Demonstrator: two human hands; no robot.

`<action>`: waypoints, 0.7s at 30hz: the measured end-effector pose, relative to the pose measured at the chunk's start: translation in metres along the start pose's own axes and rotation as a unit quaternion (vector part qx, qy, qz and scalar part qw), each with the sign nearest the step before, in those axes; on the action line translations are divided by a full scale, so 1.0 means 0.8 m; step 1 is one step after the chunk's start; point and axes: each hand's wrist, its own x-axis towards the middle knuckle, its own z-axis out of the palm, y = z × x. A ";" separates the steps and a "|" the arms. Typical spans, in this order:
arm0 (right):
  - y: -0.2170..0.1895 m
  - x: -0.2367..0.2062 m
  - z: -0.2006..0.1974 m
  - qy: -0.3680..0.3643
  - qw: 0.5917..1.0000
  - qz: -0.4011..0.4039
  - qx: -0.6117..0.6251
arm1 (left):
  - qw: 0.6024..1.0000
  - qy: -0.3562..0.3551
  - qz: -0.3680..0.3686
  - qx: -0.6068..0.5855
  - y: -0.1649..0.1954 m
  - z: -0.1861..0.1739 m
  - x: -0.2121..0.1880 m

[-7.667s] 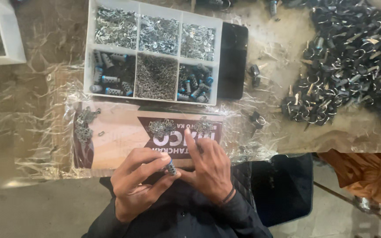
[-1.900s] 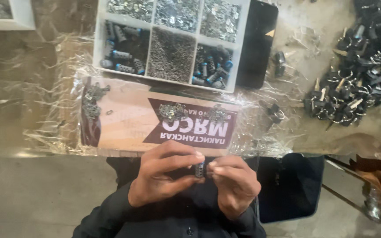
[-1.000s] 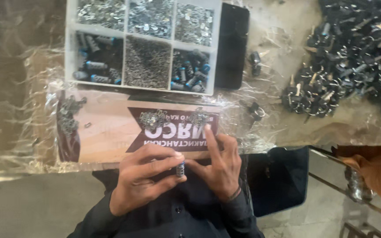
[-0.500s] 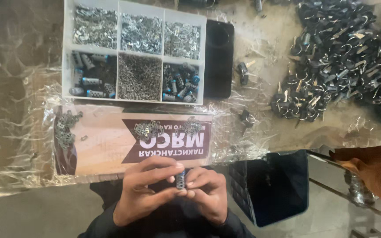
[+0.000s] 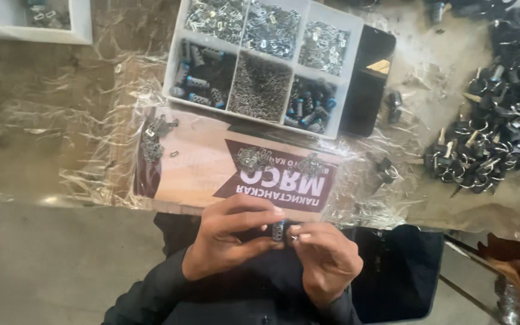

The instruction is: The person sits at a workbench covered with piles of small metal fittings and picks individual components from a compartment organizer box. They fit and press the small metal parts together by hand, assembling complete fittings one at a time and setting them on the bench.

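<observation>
A counter [image 5: 43, 114] fills the upper view, its worn tan top wrapped in crinkled clear plastic sheet [image 5: 97, 162] that catches soft glare. Below its edge lies bare grey floor [image 5: 55, 265]. A dark blue bin [image 5: 401, 271] stands under the counter's edge at right.

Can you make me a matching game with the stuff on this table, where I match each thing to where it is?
Things:
1. small dark cylinder
2. white compartment tray
3. black phone
4. heap of dark parts with rings

Places:
A. far right of the table
B. just right of the tray
C. between the left hand and right hand
D. top middle, above the printed cardboard

Pairs: 1-C, 2-D, 3-B, 4-A
</observation>
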 end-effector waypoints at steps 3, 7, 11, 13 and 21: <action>-0.010 0.002 0.005 -0.036 0.999 -0.012 -0.017 | 0.999 0.009 0.029 0.025 0.002 -0.001 -0.001; -0.014 0.010 0.012 -0.060 0.998 0.023 -0.014 | 0.998 0.018 0.044 0.047 0.002 -0.002 -0.001; -0.013 0.009 0.007 -0.076 0.992 0.003 -0.096 | 0.992 0.018 0.072 0.097 0.001 -0.004 0.002; -0.007 0.006 0.002 -0.079 0.986 -0.014 -0.143 | 0.988 0.022 0.092 0.122 0.001 -0.006 0.004; 0.021 0.016 0.007 -0.150 0.936 0.242 0.208 | 0.993 0.019 0.085 0.076 0.008 -0.030 -0.006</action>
